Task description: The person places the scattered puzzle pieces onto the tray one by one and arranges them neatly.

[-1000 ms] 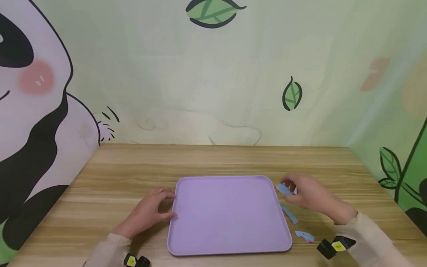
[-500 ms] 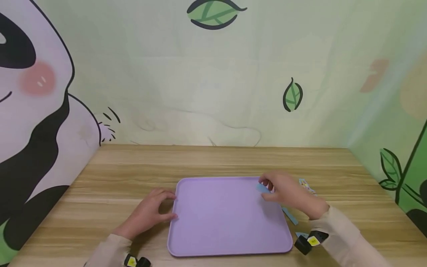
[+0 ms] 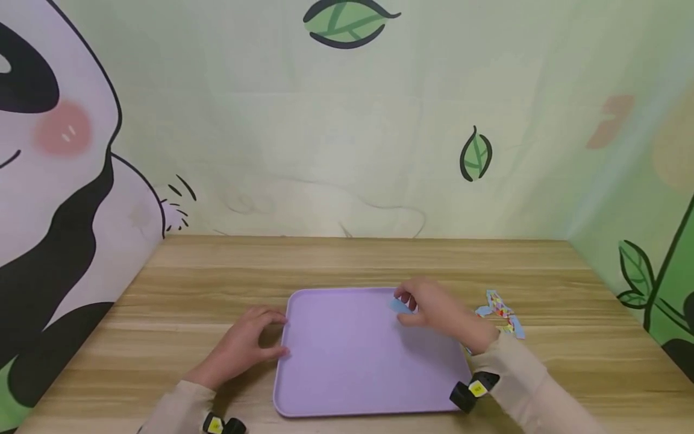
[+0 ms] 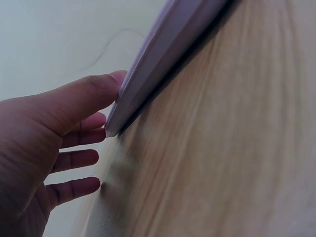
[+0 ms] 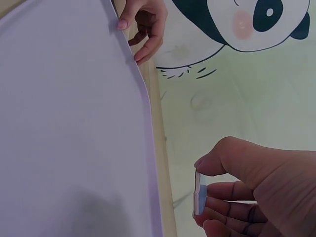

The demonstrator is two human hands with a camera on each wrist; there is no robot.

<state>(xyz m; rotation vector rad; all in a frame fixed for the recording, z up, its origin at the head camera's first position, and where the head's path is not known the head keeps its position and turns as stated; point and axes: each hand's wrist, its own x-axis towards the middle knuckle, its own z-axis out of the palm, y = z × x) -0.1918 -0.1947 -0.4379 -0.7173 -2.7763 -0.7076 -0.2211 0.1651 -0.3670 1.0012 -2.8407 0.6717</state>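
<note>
My right hand (image 3: pixel 436 310) pinches a flat light-blue puzzle piece (image 3: pixel 400 306) between thumb and fingers. It is over the back right part of a lilac tray (image 3: pixel 347 361). In the right wrist view the piece (image 5: pixel 199 195) is seen nearly edge-on, apart from the tray surface. My left hand (image 3: pixel 244 343) rests against the tray's left rim, thumb and fingertips spread along it. The left wrist view has the thumb (image 4: pixel 96 91) touching the rim while the other fingers extend loosely.
To the right of the tray, several printed puzzle pieces (image 3: pixel 501 312) lie on the wooden table (image 3: pixel 228 265). My right forearm partly covers that side. A wall with leaf and panda drawings (image 3: pixel 347 120) rises behind the table.
Carrying the light-blue piece, my right hand has moved left from beside the tray to over it. More pieces at the right have come into sight. My left hand has stayed at the rim.
</note>
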